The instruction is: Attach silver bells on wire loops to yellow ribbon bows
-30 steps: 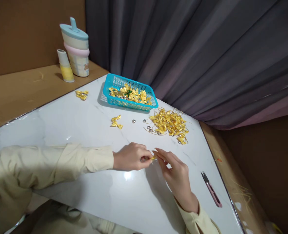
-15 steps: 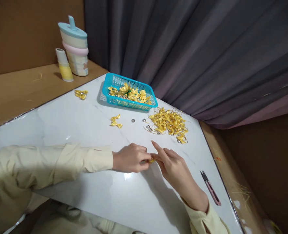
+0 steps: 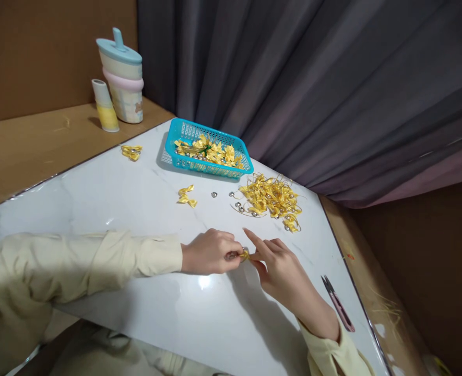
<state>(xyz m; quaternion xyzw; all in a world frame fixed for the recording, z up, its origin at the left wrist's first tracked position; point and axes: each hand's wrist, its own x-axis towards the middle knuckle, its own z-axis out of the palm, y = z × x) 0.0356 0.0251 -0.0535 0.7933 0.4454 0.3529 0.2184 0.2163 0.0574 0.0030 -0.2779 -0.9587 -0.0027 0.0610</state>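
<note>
My left hand (image 3: 211, 252) and my right hand (image 3: 278, 263) meet over the white marble table (image 3: 137, 198), both pinching a small yellow ribbon bow (image 3: 245, 255) between their fingertips. The left fingers are curled closed around it. My right index finger sticks out straight while the thumb and other fingers press on the bow. A pile of yellow bows with small silver bells (image 3: 272, 197) lies just beyond my hands. Both arms wear cream sleeves.
A turquoise basket (image 3: 184, 159) holding more bows stands at the back. Two loose bows (image 3: 186, 195) and another bow (image 3: 131, 152) lie on the table. Pink thread snips (image 3: 338, 304) rest at the right edge. A cup (image 3: 123, 78) and small tube (image 3: 104, 105) stand back left.
My right hand has slid closer to the left hand and folded its fingers onto the bow, the index finger now pointing out. The left hand stayed in place.
</note>
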